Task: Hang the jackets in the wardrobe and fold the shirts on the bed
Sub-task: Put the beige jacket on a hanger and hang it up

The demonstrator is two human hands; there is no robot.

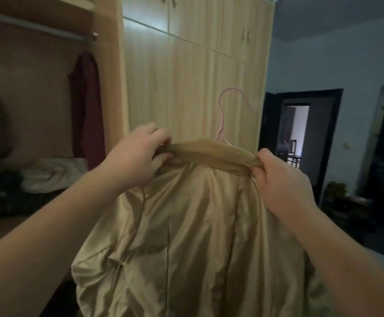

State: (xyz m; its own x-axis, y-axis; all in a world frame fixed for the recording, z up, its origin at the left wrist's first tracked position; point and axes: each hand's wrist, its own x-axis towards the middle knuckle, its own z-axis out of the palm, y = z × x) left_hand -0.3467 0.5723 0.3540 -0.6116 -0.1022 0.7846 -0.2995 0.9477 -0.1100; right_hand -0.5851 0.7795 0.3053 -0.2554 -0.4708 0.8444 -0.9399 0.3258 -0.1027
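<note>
Beige jacket [186,225] is already on the pink wire hanger [223,115] but not on the wardrobe rail [38,28] yet; a maroon garment [86,106] hangs there. Left hand [136,154] and right hand [280,177] both pinch the collar ends, jacket drooping between and below them.

Tan jacket [186,225] running off bottom edge, hem and sleeves unseen. Pink hanger [223,115] showing hook only, shoulders sitting hidden inside collar. Fingertips of left hand [136,154] and right hand [278,179] disappearing into collar fabric. Wardrobe rail [33,26] getting cut by left edge. Dark hanging garment [86,106] blurring, type unclear.
</note>
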